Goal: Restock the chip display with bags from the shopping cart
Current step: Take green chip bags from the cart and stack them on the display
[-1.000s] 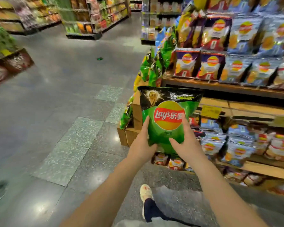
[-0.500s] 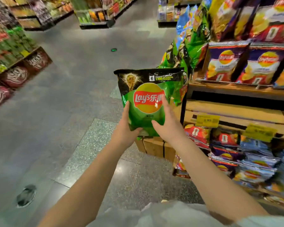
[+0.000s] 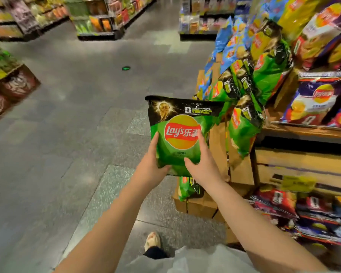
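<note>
both hands, left hand (image 3: 153,166) and right hand (image 3: 203,166), clasp the green chip bag (image 3: 177,134) upright by its lower corners, logo facing out, probably for shelving beside the matching green bags (image 3: 244,123) just right.

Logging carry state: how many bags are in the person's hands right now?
1. A green chip bag held upright in front of the display, left hand at its lower left edge, right hand at its lower right.

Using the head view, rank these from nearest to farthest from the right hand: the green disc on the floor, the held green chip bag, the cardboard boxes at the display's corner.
1. Green chip bag: gripped by the right hand itself.
2. Cardboard boxes: just behind and right of the hand.
3. Green disc: far up the aisle floor, to the left.
</note>
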Demonstrator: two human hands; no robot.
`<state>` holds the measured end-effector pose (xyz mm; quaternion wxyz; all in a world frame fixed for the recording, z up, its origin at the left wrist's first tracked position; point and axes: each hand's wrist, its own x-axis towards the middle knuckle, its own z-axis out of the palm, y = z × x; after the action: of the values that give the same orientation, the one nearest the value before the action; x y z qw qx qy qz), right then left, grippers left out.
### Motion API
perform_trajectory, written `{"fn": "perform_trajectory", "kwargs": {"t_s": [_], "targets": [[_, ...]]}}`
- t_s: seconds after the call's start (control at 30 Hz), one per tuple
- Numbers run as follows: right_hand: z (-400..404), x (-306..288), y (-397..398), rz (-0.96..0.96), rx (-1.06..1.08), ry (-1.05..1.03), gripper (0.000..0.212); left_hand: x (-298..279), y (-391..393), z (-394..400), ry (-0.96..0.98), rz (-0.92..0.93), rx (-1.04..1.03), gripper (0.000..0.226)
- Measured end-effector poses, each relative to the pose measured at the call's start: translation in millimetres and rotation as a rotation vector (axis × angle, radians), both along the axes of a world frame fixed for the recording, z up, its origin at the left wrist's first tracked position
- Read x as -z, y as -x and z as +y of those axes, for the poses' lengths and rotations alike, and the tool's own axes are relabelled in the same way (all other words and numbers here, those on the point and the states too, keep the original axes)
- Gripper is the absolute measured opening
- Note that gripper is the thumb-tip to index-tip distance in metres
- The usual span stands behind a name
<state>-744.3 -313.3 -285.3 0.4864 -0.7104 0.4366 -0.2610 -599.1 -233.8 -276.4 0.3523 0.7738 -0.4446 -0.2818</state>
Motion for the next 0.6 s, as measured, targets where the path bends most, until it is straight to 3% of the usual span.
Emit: {"fn": "perform_trajectory", "kwargs": {"t_s": [0.23, 0.43, 0.6], "targets": [[-40, -1, -68, -0.049, 0.325, -0.023, 0.088, -1, -90, -96, 0.001, -0.09, 0.32, 0.118], [-75, 14, -74, -0.054, 0.591, -0.028, 0.087, 7, -92, -175, -0.029, -0.102, 0.646, 0.117], [-106, 24, -76, -0.057, 0.741, 0.002, 0.091, 15, -86, -232, -0.026, -0.147, 0.775, 0.12]]}}
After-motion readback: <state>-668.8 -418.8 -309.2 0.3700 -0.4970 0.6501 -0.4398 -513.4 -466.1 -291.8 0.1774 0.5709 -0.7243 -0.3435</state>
